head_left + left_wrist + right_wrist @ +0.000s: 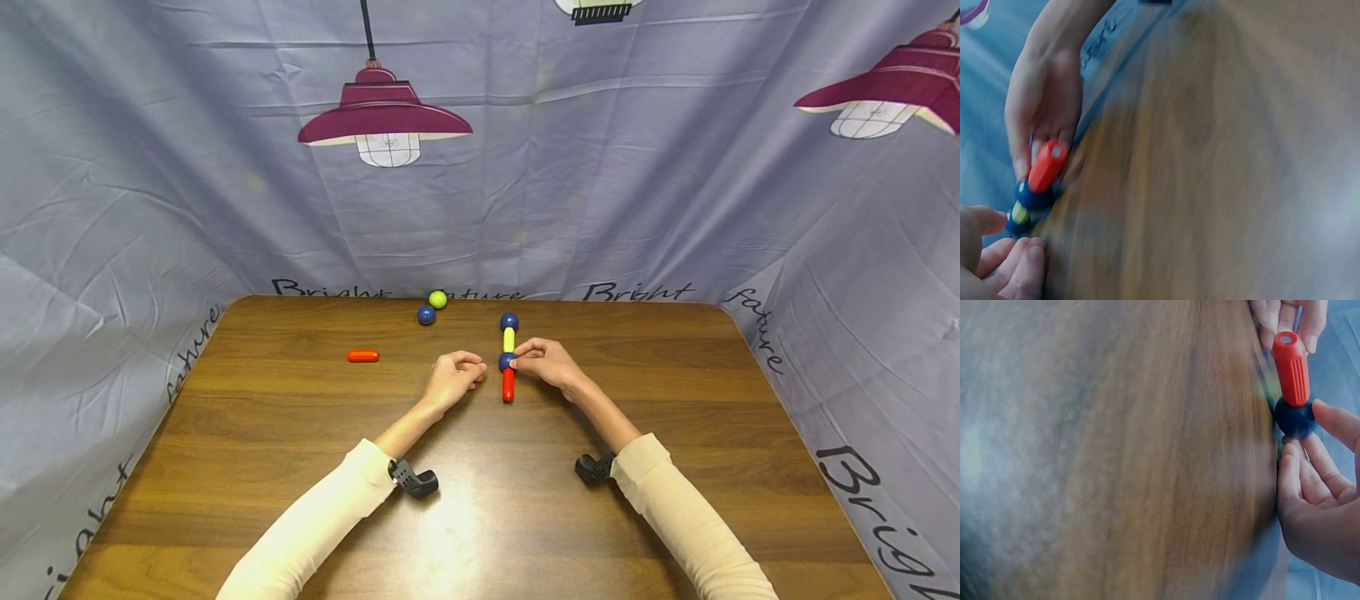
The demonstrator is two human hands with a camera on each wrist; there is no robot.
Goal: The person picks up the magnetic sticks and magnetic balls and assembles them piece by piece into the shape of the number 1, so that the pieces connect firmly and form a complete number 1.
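In the head view a straight row of toy pieces lies on the wooden table: a blue ball point(509, 322) at the far end, a yellow rod point(509, 340), a second blue ball point(506, 362) and a red rod point(508, 386) nearest me. My right hand point(551, 364) pinches the second blue ball between thumb and fingers from the right side. My left hand point(452, 379) hovers just left of that ball, fingers loosely bent and holding nothing. The right wrist view shows the red rod point(1292, 370) with a pale spot at its end, joined to the gripped ball point(1294, 417).
Another red rod point(363, 356) lies to the left on the table point(285, 433). Near the back edge, a loose blue ball point(427, 315) and a yellow-green ball point(437, 299) sit close together. A printed curtain point(510, 192) surrounds the table's back and sides.
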